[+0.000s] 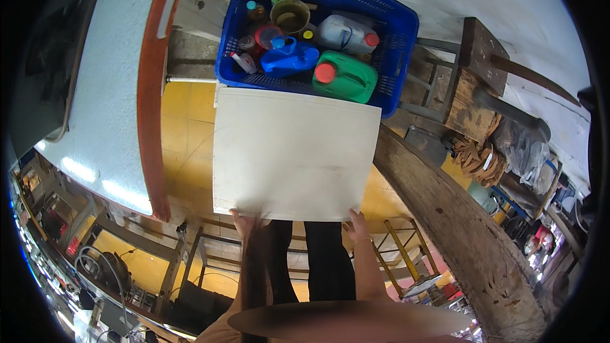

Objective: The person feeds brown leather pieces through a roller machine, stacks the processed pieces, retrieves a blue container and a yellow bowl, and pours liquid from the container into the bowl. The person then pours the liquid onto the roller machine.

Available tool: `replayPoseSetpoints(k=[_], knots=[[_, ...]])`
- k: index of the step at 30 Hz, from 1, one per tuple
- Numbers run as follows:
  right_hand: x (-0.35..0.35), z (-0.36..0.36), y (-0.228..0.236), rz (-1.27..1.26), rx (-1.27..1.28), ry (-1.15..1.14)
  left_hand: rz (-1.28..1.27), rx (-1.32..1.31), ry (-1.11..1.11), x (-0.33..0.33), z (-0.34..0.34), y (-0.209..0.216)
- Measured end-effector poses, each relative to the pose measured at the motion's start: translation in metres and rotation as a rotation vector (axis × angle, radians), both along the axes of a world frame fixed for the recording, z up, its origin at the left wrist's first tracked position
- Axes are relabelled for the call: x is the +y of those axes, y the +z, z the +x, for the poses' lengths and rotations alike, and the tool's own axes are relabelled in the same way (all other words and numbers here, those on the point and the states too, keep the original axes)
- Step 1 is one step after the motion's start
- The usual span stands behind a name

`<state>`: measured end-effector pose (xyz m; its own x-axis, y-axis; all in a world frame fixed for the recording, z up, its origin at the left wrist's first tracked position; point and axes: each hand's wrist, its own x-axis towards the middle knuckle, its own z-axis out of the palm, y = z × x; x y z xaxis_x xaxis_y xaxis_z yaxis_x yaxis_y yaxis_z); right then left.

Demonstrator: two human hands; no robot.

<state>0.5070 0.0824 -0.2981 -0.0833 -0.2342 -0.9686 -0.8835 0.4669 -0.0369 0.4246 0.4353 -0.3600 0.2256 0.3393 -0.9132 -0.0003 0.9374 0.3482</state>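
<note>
A flat cream-white rectangular board (295,152) lies in front of me, its far edge against the near side of a blue plastic crate (223,57). My left hand (244,222) grips the board's near left corner, fingers partly hidden at the edge. At the near right corner, my right hand (358,227) is closed on the same board. Inside the crate sit a green jug (352,79) with a red cap, a blue jug (289,60), a clear jug (340,33) with a red cap, a small bucket (290,16) and several bottles.
A pale blue tabletop (111,89) with a red-brown edge stands to the left. On the right, a long wooden plank (457,228) slants toward me, beyond a wooden block (470,105) on a metal frame. Yellow floor tiles (187,140) show beside the board. A yellow-legged stool (406,257) stands near my right arm.
</note>
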Motion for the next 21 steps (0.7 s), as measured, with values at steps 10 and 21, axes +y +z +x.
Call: replayPoseSetpoints(k=[10, 21], knots=[[0.003, 0.026, -0.012, -0.137, 0.028, 0.319, -0.091, -0.015, 0.101, 0.001, 0.042, 0.022], [0.027, 0.124, -0.008, -0.918, -0.479, 1.369, -0.053, 0.165, 0.177, -0.006, 0.074, 0.008]])
